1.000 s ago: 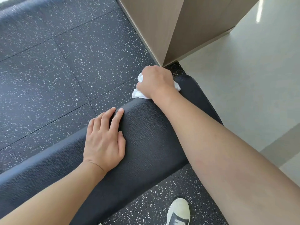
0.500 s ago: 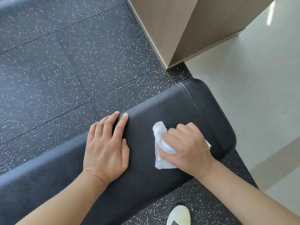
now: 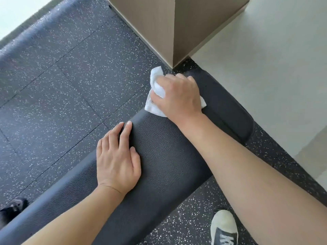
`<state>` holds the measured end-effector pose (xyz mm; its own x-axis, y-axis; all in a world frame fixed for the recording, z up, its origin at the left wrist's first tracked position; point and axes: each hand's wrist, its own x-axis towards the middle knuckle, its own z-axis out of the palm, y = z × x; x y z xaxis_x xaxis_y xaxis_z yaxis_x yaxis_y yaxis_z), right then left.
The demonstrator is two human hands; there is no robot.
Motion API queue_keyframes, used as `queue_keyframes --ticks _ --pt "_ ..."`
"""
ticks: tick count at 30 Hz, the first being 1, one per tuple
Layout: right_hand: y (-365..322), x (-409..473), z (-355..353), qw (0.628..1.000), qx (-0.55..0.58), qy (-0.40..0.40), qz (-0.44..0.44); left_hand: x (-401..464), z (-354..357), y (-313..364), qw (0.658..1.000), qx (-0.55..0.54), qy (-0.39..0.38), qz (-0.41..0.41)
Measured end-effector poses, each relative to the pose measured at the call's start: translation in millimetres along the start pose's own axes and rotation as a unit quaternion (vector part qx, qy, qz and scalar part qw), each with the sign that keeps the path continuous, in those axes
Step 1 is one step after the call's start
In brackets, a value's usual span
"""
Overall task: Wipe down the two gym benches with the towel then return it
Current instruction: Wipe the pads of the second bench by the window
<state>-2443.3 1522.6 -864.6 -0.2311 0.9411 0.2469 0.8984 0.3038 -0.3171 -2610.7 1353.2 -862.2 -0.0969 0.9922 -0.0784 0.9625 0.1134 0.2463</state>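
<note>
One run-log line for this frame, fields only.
step: wiping bench | right hand: grips towel at far edge | left hand: flat on pad | shoe on floor

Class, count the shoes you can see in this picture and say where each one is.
1. A white shoe stands on the speckled floor at the bottom edge, on the near side of the bench, beside the right forearm. A second shoe may be out of view.
</note>
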Motion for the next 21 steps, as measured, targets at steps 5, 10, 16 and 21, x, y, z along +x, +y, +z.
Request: queue_keyframes --ticks 5,10,16,21 --pt "-38.9 -106.4 -14.5 0.999 0.041 0.001 0.01 -3.1 2.7 -3.0 1.0 0.001 -0.01 -0.008" --pt "-47.6 -228.8 -30.5 0.995 0.064 -0.012 -0.076 -2.3 4.2 -4.3 1.0 -0.005 -0.018 -0.002" --pt "11.1 -160.8 -43.5 0.992 -0.08 -0.005 -0.098 -2.0 -2.8 -4.3 0.999 -0.014 -0.047 0.005" --pt "-10.0 -82.3 -29.4 0.981 -0.117 -0.017 0.151 1.2 -11.0 -17.8 0.995 -0.044 -0.07 0.048"
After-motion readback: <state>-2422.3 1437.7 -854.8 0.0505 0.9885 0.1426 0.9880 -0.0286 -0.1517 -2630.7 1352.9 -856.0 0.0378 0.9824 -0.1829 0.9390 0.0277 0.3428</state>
